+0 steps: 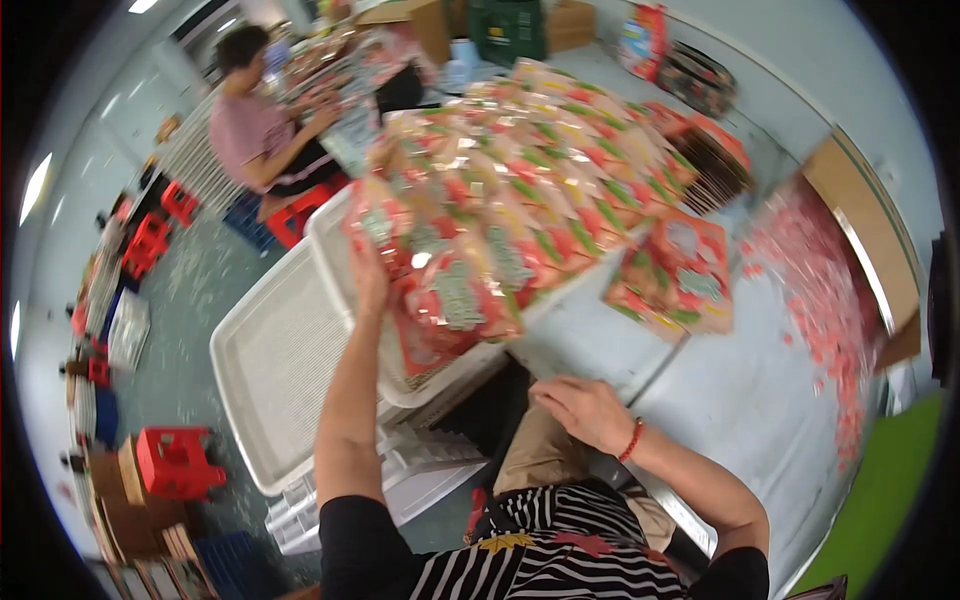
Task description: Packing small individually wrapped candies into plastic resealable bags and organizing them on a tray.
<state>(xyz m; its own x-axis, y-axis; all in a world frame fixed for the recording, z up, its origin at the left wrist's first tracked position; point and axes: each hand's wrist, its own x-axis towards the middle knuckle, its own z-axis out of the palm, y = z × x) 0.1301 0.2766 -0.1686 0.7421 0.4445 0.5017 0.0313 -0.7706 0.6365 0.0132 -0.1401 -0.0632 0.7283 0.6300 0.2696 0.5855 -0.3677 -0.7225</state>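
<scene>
A large pile of shiny printed packets (530,190), red, green and cream, lies in a white tray (330,235) and across the table. My left hand (369,278) is at the left side of the pile, its fingers against the edge of a packet (375,215) and partly hidden by it; blur softens the details. My right hand (588,410), with a red bead bracelet at the wrist, rests near my lap at the table's front edge. Its fingers point left and hold nothing. Two overlapping packets (680,270) lie flat on the table, right of the pile.
Many small pink pieces (810,290) spread over the right of the table beside a cardboard box (860,215). An open carton (710,165) stands behind the loose packets. Another white tray (275,370) is at my left. A person in pink (250,130) sits at the far left.
</scene>
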